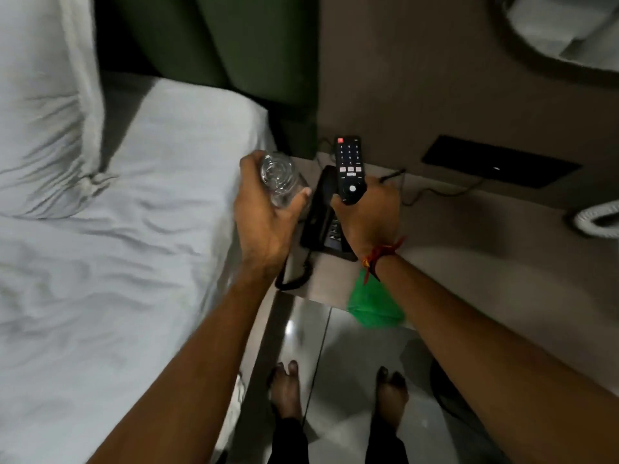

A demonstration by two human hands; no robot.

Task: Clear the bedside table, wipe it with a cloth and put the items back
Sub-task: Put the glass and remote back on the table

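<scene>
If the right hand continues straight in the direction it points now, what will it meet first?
Probably the brown wall panel behind the bedside table. The right hand, holding the black remote control, points toward it; nothing visible lies between, though depth is unclear.

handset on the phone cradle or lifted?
On the cradle: the handset lies along the black phone; neither hand touches it.

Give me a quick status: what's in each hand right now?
Left hand gripping clear glass. Right hand holding remote. Telephone on bedside table; green cloth at front edge.
</scene>
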